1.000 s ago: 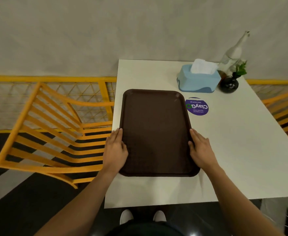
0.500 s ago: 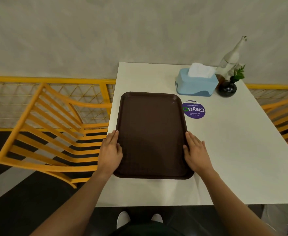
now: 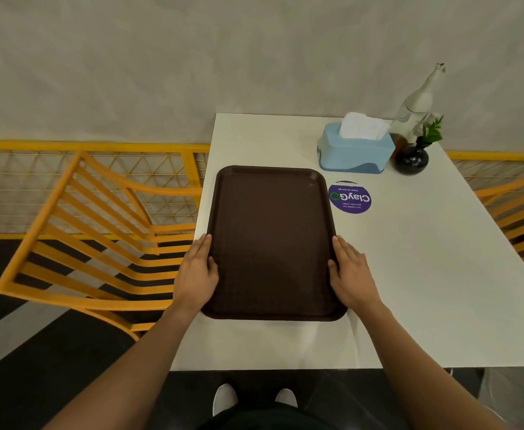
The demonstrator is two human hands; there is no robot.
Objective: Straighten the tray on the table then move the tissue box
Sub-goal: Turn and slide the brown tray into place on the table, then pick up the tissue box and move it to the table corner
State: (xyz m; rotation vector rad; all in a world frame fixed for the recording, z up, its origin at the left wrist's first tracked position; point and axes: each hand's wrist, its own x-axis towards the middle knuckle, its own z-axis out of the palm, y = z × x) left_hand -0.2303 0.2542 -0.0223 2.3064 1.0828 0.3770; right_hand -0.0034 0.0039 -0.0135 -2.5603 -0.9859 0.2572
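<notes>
Two hands on brown tray [image 3: 271, 240], one per long edge. Left hand [image 3: 197, 274] at 9 o'clock side, fingers [image 3: 203, 246] together, flat along rim, thumb hooked over edge. Right hand [image 3: 352, 274] at 3 o'clock side, fingers together, thumb on rim. Tray lies flat on white tabletop [image 3: 409, 274], near its left edge. Blue tissue box [image 3: 355, 150] at 1 o'clock from tray, just beyond far right corner. Purple round sticker [image 3: 350, 197] between them. Dark vase [image 3: 411, 158] touching box's right side.
</notes>
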